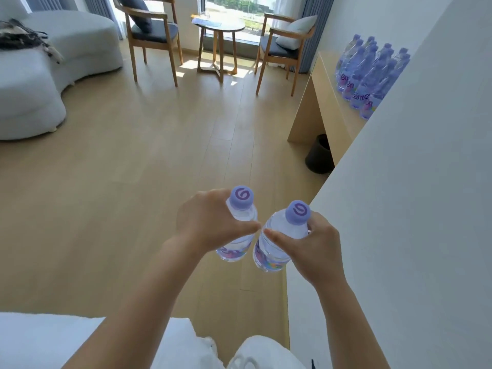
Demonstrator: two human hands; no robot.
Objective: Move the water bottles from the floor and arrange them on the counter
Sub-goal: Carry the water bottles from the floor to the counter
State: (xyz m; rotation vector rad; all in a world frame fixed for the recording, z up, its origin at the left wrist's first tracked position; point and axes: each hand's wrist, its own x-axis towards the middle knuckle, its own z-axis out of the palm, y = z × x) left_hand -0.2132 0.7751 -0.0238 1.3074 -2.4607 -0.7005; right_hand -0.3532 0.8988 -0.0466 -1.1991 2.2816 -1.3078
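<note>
My left hand (206, 222) grips a clear water bottle (238, 227) with a purple cap, held upright above the wooden floor. My right hand (311, 243) grips a second bottle (277, 246) of the same kind just to its right; the two bottles nearly touch. Both are carried at mid height in front of me. Far ahead on the right, several matching bottles (370, 73) stand grouped on the light wooden counter (330, 83), partly hidden by the white wall corner.
A white wall (415, 182) runs along my right side. A black bin (319, 154) stands under the counter. Two wooden chairs (151, 35) and a small round table (218, 30) stand by the window; a white sofa (48, 67) is at left. Open floor (159, 161) lies ahead.
</note>
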